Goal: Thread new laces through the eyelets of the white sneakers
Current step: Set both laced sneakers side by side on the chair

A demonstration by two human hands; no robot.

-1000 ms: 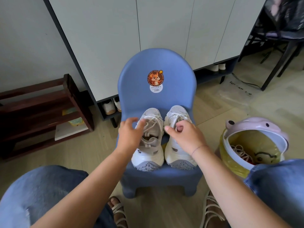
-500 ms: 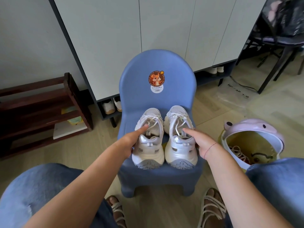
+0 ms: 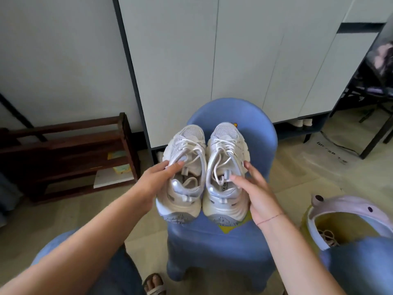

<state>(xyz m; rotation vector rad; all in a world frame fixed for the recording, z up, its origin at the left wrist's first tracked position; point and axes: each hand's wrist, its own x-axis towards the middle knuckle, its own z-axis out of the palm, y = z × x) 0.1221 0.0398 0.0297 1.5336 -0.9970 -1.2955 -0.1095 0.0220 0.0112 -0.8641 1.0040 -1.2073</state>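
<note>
Fingers (image 3: 173, 166) of my left hand (image 3: 155, 182) clasp the left sneaker (image 3: 187, 133) by its collar; my right hand (image 3: 257, 188) pinches the right sneaker (image 3: 225, 133) at its side. Both sit on the chair (image 3: 263, 150), toes toward its back. They seem light, soft-walled; I'd grip the firmer heel.

The person wears blue denim jeans (image 3: 361, 267). The cloth shows over the left knee in the lower left corner and over the right knee in the lower right corner. Both forearms are uncovered, down to the left hand (image 3: 157, 177) and the right hand (image 3: 255, 188). A thin reddish string bracelet (image 3: 270, 219) goes round the right wrist. The left foot wears an open sandal (image 3: 154, 287) with pale straps, and the toes show above them. The fingernails are short and plain.
</note>
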